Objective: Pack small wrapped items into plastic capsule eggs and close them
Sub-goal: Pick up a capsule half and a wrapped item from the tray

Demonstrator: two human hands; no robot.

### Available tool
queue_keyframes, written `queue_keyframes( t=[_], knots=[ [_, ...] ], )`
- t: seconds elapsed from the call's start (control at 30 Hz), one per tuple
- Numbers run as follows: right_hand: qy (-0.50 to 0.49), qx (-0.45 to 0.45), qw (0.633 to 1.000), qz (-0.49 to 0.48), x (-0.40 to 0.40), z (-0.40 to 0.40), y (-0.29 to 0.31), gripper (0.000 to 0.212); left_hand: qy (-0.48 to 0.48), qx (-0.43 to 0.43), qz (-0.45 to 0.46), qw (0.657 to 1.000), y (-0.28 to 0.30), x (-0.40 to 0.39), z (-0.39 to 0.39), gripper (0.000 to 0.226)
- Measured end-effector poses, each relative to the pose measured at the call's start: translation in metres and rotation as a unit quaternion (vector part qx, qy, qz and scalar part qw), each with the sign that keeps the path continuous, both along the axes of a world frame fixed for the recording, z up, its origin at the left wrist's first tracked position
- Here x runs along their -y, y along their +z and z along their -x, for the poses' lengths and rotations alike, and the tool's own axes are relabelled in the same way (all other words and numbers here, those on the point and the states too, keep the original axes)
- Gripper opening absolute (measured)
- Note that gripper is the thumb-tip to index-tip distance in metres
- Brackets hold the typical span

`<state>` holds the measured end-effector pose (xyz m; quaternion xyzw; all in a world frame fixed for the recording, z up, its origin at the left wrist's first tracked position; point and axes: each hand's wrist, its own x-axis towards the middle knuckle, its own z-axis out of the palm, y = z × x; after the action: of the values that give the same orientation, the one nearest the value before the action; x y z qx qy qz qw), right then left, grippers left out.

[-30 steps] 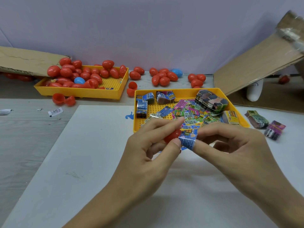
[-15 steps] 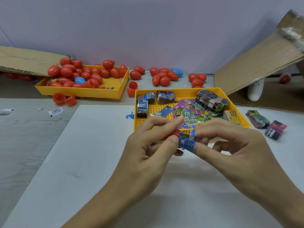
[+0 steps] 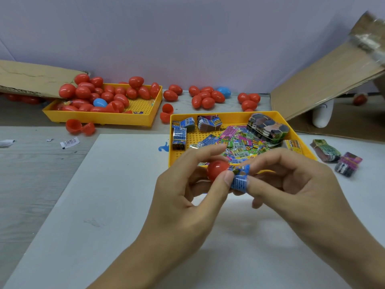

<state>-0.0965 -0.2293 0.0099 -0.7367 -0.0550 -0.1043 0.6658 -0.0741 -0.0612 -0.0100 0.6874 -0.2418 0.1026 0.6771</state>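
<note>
My left hand (image 3: pixel 183 197) pinches a red capsule egg half (image 3: pixel 216 170) between thumb and forefinger, over the white sheet just in front of the near yellow tray (image 3: pixel 210 116). My right hand (image 3: pixel 291 184) pinches a small blue wrapped item (image 3: pixel 239 179) and holds it against the egg's open side. How far the item sits inside the egg is hidden by my fingers. The near tray holds several wrapped items, loose and in bundles.
A second yellow tray (image 3: pixel 104 118) at the back left holds several red eggs and a blue one. More eggs (image 3: pixel 206 97) lie along the wall, open halves (image 3: pixel 80 127) by the left tray. Cardboard (image 3: pixel 325 84) leans at right; two bundles (image 3: pixel 337 158) lie right of the near tray.
Both hands stayed together in front of the near tray. My left fingers have shifted so that more of the red egg shows. The blue item is still pressed against the egg.
</note>
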Motion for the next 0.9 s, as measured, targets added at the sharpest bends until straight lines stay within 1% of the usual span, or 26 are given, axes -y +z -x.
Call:
queue_keyframes(
  t=[0.1, 0.2, 0.33, 0.37, 0.43, 0.57, 0.63, 0.73, 0.8, 0.9],
  knots=[
    [0.004, -0.025, 1.000, -0.012, 0.000, 0.000, 0.006, 0.030, 0.026, 0.067, -0.043, 0.996, 0.000, -0.001, 0.001, 0.020],
    [0.017, -0.045, 0.998, -0.033, 0.002, -0.001, 0.012, 0.023, 0.048, 0.138, -0.083, 0.986, 0.002, -0.002, 0.001, 0.022],
    [0.077, -0.114, 0.988, -0.075, 0.005, -0.001, 0.012, 0.028, 0.060, 0.210, -0.109, 0.970, 0.000, 0.000, 0.002, 0.026],
    [0.093, -0.136, 0.981, -0.100, 0.005, -0.002, 0.013, 0.026, 0.065, 0.220, -0.110, 0.967, 0.000, -0.001, 0.002, 0.025],
    [0.121, -0.168, 0.968, -0.140, 0.007, -0.003, 0.013, 0.033, 0.076, 0.232, -0.106, 0.964, 0.000, -0.002, 0.001, 0.025],
    [0.154, -0.199, 0.949, -0.192, 0.008, -0.004, 0.015, 0.039, 0.084, 0.252, -0.116, 0.957, 0.000, -0.003, 0.000, 0.026],
    [0.153, -0.205, 0.947, -0.196, 0.007, -0.004, 0.016, 0.043, 0.092, 0.266, -0.132, 0.950, -0.001, -0.003, 0.000, 0.026],
    [0.124, -0.206, 0.955, -0.175, 0.006, -0.004, 0.016, 0.033, 0.094, 0.283, -0.143, 0.944, -0.001, -0.003, -0.001, 0.028],
    [0.106, -0.209, 0.958, -0.165, 0.007, -0.003, 0.017, 0.031, 0.091, 0.290, -0.146, 0.941, -0.001, -0.003, -0.001, 0.028],
    [0.105, -0.231, 0.950, -0.184, 0.007, -0.002, 0.017, 0.037, 0.086, 0.298, -0.153, 0.938, -0.002, -0.002, 0.000, 0.028]
  ],
)
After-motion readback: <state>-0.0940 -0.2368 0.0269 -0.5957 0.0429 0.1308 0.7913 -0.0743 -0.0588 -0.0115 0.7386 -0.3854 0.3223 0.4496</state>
